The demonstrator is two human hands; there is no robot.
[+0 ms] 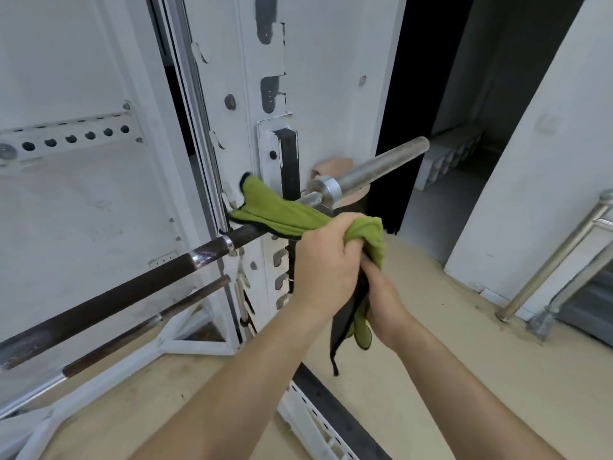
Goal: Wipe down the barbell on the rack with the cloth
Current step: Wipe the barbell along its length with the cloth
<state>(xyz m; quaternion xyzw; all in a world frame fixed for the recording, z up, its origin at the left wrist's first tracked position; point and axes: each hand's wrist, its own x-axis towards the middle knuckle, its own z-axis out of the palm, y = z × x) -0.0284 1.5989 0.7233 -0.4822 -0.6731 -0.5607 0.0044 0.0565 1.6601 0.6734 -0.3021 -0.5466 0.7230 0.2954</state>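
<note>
A dark knurled barbell lies across the white rack, its silver sleeve sticking out to the right past the upright. A green cloth with a black edge is draped over the bar beside the upright and bunched toward me. My left hand grips the bunched cloth just in front of the bar. Below it, my right hand holds the hanging end of the same cloth, whose black side dangles down. The stretch of bar under the cloth is hidden.
A second thinner bar runs below the barbell on the rack. The rack's base rail crosses the tan floor near my arms. A steel handrail stands at the right, beside a white wall and a dark doorway.
</note>
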